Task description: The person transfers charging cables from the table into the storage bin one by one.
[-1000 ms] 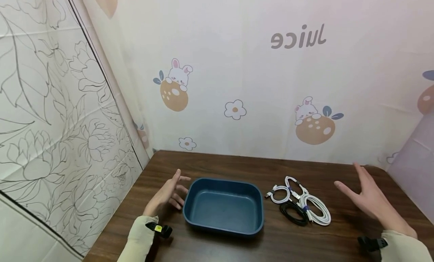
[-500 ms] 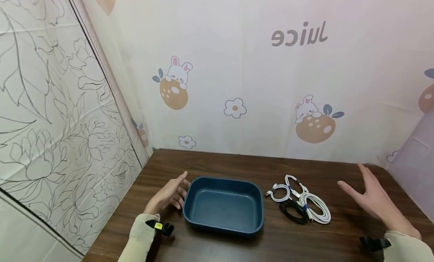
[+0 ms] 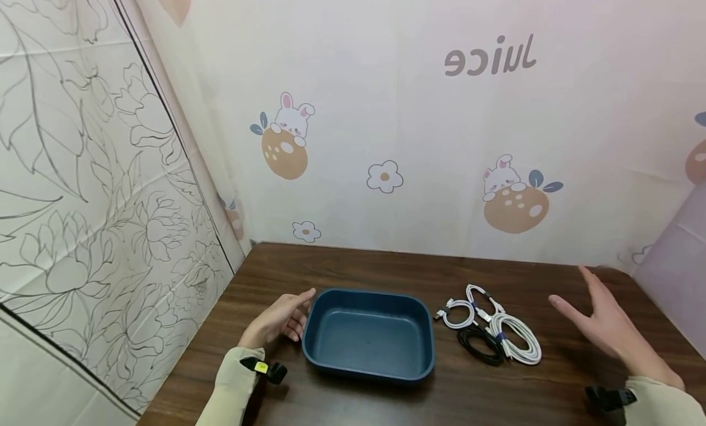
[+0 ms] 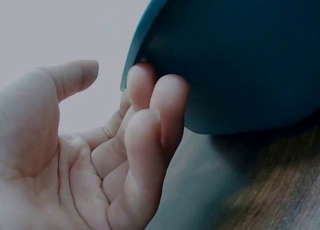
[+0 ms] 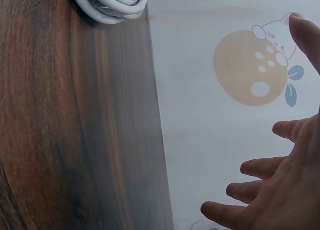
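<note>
A dark blue rectangular bin [image 3: 368, 340] sits on the table, left of the middle. At its left wall is my left hand [image 3: 280, 319], the fingers loosely bent and their tips at or just against the outer side, under the rim. In the left wrist view the thumb [image 4: 75, 79] stands apart from the bin [image 4: 250, 60]. To the bin's right lie coiled cables: a small white one [image 3: 458, 323], a white loop [image 3: 477, 296], a black coil [image 3: 481, 346] and a thicker white coil [image 3: 521, 340]. Farther right my right hand [image 3: 603, 322] hovers with spread fingers, holding nothing.
The brown wooden table [image 3: 485, 401] meets a printed curtain [image 3: 342, 138] along its back edge. Another curtain [image 3: 110, 230] with line-drawn flowers hangs on the left. Black straps with small devices sit at both wrists.
My left hand has moved slightly right toward the bin, its thumb swinging toward the rim and its fingers bending more. The right hand has barely moved. Bin and cables stay in place.
</note>
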Motion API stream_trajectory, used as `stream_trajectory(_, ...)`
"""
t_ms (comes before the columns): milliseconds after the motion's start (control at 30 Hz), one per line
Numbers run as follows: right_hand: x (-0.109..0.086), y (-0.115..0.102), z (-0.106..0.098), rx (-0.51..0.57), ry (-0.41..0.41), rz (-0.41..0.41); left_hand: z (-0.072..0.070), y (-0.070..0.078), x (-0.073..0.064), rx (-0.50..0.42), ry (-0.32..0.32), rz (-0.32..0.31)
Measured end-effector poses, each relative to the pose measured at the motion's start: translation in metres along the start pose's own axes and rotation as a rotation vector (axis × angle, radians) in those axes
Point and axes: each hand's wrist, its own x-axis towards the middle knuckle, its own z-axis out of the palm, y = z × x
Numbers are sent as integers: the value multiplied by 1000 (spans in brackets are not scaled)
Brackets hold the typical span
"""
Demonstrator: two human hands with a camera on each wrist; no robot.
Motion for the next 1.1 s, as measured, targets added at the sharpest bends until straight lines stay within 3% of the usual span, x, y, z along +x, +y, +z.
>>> stream_trajectory(200, -1, 2, 1, 1, -24, 4, 3, -4, 4, 38, -8, 11)
stream_trajectory(533, 1, 5, -2, -8, -45, 28, 6, -3, 5, 28, 12, 28)
stream_trajectory(800, 0, 5, -2, -5, -24, 22, 5, -5, 5, -30, -27, 25)
stream_trajectory(1100, 1, 8, -5, 9, -16, 17, 5, -5, 6, 13, -4, 30)
